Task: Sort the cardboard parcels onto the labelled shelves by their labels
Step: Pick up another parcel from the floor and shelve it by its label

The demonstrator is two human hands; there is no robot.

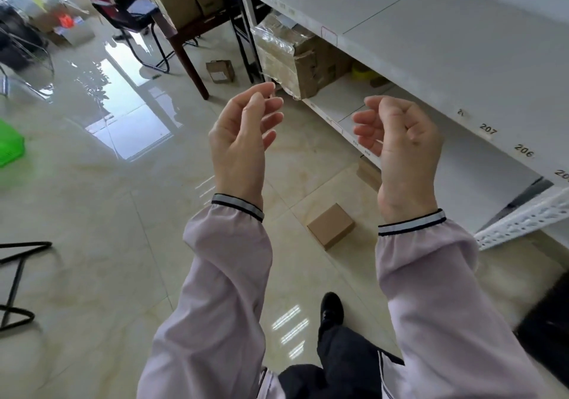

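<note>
Hands: my left hand (243, 140) and right hand (397, 146) hang loosely curled, empty.
Parcel (331, 226): on floor below, between my wrists.
Shelf (431, 60): beside my right hand.

Bright, even daylight comes from the upper left, where it glares white on the glossy floor (129, 115). Shadows are faint. The wide lens bends the shelf (431, 44) lines, and the edges look soft and smeared.

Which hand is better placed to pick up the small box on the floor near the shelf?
Probably the right hand: both hands are empty, but the small box lies nearer its side; the left hand is farther.
</note>
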